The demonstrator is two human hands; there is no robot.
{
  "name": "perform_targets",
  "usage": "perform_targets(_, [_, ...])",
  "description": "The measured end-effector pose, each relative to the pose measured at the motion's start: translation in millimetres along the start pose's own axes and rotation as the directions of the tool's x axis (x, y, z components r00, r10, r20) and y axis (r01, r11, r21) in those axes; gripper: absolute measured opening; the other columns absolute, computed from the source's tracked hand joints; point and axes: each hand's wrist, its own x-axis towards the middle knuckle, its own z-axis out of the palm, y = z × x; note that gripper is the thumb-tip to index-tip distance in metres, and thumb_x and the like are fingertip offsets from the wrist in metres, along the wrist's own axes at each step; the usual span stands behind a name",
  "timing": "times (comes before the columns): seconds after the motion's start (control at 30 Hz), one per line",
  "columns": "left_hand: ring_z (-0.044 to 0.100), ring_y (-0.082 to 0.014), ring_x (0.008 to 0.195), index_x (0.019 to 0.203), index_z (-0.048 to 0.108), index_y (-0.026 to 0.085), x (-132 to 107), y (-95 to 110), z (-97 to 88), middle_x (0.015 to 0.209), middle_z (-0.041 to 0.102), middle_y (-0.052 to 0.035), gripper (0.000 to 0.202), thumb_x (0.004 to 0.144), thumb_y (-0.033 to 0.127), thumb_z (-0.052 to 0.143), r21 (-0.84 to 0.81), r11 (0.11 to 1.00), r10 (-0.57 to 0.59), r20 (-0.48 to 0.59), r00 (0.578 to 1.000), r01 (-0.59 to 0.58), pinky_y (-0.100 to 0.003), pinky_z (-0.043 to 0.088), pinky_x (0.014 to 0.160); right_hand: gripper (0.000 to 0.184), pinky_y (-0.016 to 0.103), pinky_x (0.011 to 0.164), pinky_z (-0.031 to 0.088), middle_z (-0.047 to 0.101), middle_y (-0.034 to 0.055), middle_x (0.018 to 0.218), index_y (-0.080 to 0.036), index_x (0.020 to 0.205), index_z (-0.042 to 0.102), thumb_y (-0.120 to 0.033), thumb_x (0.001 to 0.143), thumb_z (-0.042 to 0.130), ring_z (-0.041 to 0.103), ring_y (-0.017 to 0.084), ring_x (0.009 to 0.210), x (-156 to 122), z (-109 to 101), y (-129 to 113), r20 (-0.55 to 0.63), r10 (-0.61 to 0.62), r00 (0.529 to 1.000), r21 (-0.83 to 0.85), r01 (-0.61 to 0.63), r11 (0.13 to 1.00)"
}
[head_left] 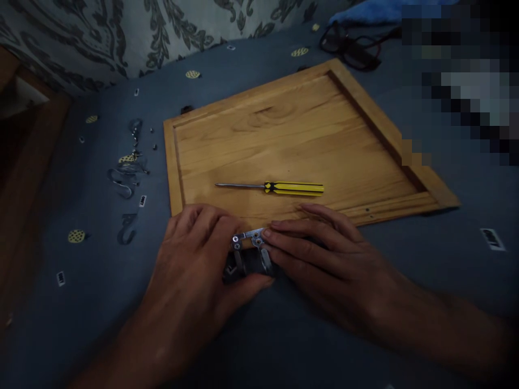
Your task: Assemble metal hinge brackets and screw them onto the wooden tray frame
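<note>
So the wooden panel is the landmark here, lying on blue printed cloth, and both hands are at its near edge. Left hand is over the near left corner area: fingers bent, thumb stretched out below them, a clear gap between thumb and index finger. Honestly can't tell if that grip is squeezing anything. Right hand sits further right along the same edge, fingers mostly straight and close together, tips touching the right end of a metal bracket; its thumb is hidden, so no idea if that grip is a pinch or just a press. The bracket itself is at the panel's near edge, between the two hands, with two cross-head screws at its left end and curved arms hanging down on the near side. Off the panel's left side there's a curved metal piece, and past that a small scatter of metal parts, too dim to sort out. On the panel, just beyond the hands, lies a yellow-and-black screwdriver, tip towards the panel's left side. Past the panel's far right corner are dark-framed glasses, then some bright blue fabric. Beyond the far edge hangs leaf-patterned fabric.
</note>
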Motion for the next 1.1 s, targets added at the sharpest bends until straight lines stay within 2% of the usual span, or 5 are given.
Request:
perform_targets(0.23, [0.063, -0.0301, 0.101, 0.104, 0.066, 0.02, 1.7, 2.2, 8.5, 0.105, 0.072, -0.006, 0.036, 0.085, 0.041, 0.087, -0.011, 0.999, 0.031, 0.003, 1.0, -0.031, -0.049, 0.05, 0.088, 0.026, 0.057, 0.121, 0.043, 0.08, 0.0076, 0.121, -0.012, 0.125, 0.068, -0.016, 0.109, 0.048, 0.065, 0.024, 0.122, -0.6, 3.4, -2.1, -0.039, 0.021, 0.999, 0.012, -0.021, 1.0])
perform_targets(0.47, [0.062, -0.0304, 0.103, 0.104, 0.067, 0.019, 2.3, 3.5, 10.5, 0.106, 0.071, -0.0067, 0.034, 0.086, 0.041, 0.086, -0.012, 1.0, 0.017, 0.006, 1.0, -0.017, -0.05, 0.05, 0.091, 0.028, 0.057, 0.117, 0.048, 0.082, 0.0063, 0.119, -0.02, 0.125, 0.072, -0.016, 0.108, 0.05, 0.069, 0.023, 0.12, 0.7, 1.6, 1.9, -0.013, 0.009, 1.0, -0.006, -0.009, 1.0])
perform_targets(0.8, [0.061, -0.0295, 0.103, 0.108, 0.066, 0.02, 2.1, 5.2, 11.7, 0.108, 0.071, -0.0067, 0.027, 0.091, 0.035, 0.081, -0.022, 0.999, 0.033, 0.0, 0.999, -0.033, -0.048, 0.05, 0.087, 0.029, 0.06, 0.118, 0.048, 0.08, 0.0092, 0.123, -0.016, 0.127, 0.072, -0.015, 0.105, 0.053, 0.068, 0.025, 0.122, 0.1, -0.2, 0.5, 0.013, 0.005, 1.0, 0.002, -0.005, 1.0])
perform_targets(0.9, [0.062, -0.0292, 0.101, 0.106, 0.067, 0.019, 2.0, 5.2, 10.5, 0.107, 0.071, -0.0067, 0.027, 0.09, 0.033, 0.082, -0.049, 0.998, 0.034, 0.008, 0.999, -0.033, -0.048, 0.05, 0.086, 0.028, 0.058, 0.119, 0.047, 0.08, 0.0078, 0.124, -0.015, 0.127, 0.07, -0.015, 0.107, 0.052, 0.067, 0.024, 0.122, 0.5, 0.1, 0.0, 0.015, 0.002, 1.0, -0.008, -0.002, 1.0])
perform_targets(1.1, [0.062, -0.0284, 0.099, 0.104, 0.067, 0.019, 3.4, 4.5, 10.8, 0.104, 0.071, -0.0054, 0.026, 0.088, 0.031, 0.084, -0.084, 0.996, 0.025, 0.003, 1.0, -0.024, -0.048, 0.05, 0.085, 0.026, 0.054, 0.123, 0.043, 0.08, 0.0092, 0.119, -0.011, 0.127, 0.067, -0.013, 0.106, 0.052, 0.066, 0.022, 0.123, -3.6, 3.6, -1.4, -0.052, 0.049, 0.997, 0.044, -0.047, 0.998])
